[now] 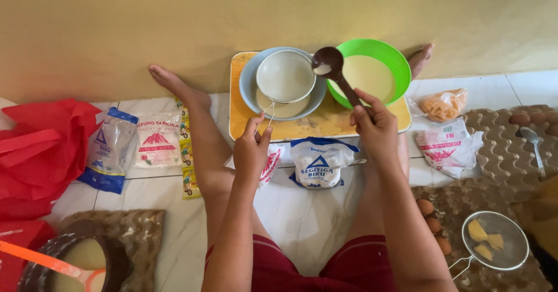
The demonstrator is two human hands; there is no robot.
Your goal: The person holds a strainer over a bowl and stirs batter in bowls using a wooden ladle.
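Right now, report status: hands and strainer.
Left hand holds strainer over pale blue bowl. Right hand holds brown ladle above it. Nothing in the way.

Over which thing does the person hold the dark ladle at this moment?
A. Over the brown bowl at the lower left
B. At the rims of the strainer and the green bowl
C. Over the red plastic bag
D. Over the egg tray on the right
B: the right hand holds the dark ladle up where the strainer, held by the left hand over the blue bowl, meets the green bowl.

White flour bags (318, 164) on floor tiles
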